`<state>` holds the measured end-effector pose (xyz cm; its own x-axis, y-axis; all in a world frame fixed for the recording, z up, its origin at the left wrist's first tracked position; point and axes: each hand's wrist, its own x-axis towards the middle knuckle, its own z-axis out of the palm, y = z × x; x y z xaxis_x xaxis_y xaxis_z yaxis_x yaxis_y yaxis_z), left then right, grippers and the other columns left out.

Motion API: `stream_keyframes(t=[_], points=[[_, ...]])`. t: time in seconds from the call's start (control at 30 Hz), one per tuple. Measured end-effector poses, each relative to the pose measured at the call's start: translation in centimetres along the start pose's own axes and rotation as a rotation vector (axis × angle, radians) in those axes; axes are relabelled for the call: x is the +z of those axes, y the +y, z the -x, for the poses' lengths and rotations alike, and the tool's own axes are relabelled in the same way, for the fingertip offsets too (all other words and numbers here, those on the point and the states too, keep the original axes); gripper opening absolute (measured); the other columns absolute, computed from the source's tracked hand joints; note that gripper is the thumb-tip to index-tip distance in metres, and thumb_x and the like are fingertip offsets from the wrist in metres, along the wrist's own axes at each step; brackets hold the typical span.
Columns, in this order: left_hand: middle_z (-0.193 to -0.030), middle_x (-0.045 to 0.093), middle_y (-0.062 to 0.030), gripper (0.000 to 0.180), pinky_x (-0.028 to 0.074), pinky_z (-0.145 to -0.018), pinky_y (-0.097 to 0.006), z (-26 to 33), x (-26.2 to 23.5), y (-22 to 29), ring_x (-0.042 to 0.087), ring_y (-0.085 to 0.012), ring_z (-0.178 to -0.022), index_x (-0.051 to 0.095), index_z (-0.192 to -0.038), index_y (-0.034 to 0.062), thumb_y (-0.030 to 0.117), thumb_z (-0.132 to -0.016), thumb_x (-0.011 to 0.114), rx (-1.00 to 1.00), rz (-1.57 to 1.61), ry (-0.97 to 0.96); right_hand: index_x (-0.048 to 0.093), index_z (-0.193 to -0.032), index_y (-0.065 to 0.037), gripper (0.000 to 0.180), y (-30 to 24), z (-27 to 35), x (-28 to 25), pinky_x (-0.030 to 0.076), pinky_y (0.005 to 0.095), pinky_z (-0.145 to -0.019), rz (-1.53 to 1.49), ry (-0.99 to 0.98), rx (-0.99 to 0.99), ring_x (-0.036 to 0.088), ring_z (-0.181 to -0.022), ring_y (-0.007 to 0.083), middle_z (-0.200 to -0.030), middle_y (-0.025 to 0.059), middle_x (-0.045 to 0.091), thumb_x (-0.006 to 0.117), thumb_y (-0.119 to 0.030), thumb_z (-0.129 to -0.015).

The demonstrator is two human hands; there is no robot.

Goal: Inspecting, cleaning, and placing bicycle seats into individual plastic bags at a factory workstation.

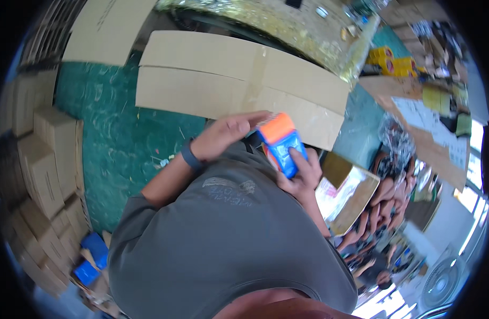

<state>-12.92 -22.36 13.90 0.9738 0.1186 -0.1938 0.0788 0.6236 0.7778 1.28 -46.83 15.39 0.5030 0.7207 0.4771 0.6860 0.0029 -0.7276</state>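
Note:
I hold an orange and blue tape dispenser in front of my chest, over my grey shirt. My right hand is wrapped around its blue handle from below. My left hand, with a dark band on the wrist, rests its fingers on the orange top of the dispenser. Just beyond my hands a flattened brown cardboard box lies on the green floor, with a strip of tape along its middle seam.
Closed cardboard boxes are stacked along the left. Another flat cardboard sheet lies at the top left. An open carton stands to my right, beside a heap of packets. Yellow rolls sit at the upper right and a fan at the lower right.

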Motion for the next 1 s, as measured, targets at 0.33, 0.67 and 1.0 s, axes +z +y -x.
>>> stream_keyframes(t=[0.33,0.67,1.0], points=[[-0.161,0.065,-0.0177,0.053,0.047,-0.126,-0.039,7.2,-3.6,3.2,0.063,-0.0266,-0.148,0.056,-0.161,-0.0061,0.014,-0.113,0.069,0.542,0.425,0.571,0.078,-0.139,-0.014,0.066,2.9,-8.9,10.4,0.058,0.0385,-0.065,-0.054,-0.409,-0.308,0.068,-0.074,0.0271,-0.091,0.0132,0.066,0.091,-0.011,-0.074],[-0.137,0.080,-0.0189,0.041,0.050,-0.124,-0.035,7.8,-48.5,5.9,0.073,-0.0257,-0.134,0.069,-0.146,-0.0080,0.008,-0.109,0.074,0.570,0.190,1.133,0.083,-0.129,-0.014,0.044,3.4,-26.2,35.4,0.062,0.0478,-0.074,0.171,-0.826,-0.198,0.074,-0.081,0.0371,-0.096,0.0171,0.067,0.087,-0.024,-0.086],[-0.138,0.077,-0.0273,0.090,0.053,-0.115,-0.056,-1.9,-48.0,4.6,0.070,-0.0487,-0.134,0.080,-0.137,0.0053,0.081,-0.106,0.044,-0.491,-0.941,1.322,0.081,-0.127,-0.016,0.045,8.3,-26.4,39.1,0.063,0.0510,-0.079,0.248,-0.813,-0.079,0.076,-0.086,0.0387,-0.099,0.0158,0.069,0.085,-0.036,-0.087]])
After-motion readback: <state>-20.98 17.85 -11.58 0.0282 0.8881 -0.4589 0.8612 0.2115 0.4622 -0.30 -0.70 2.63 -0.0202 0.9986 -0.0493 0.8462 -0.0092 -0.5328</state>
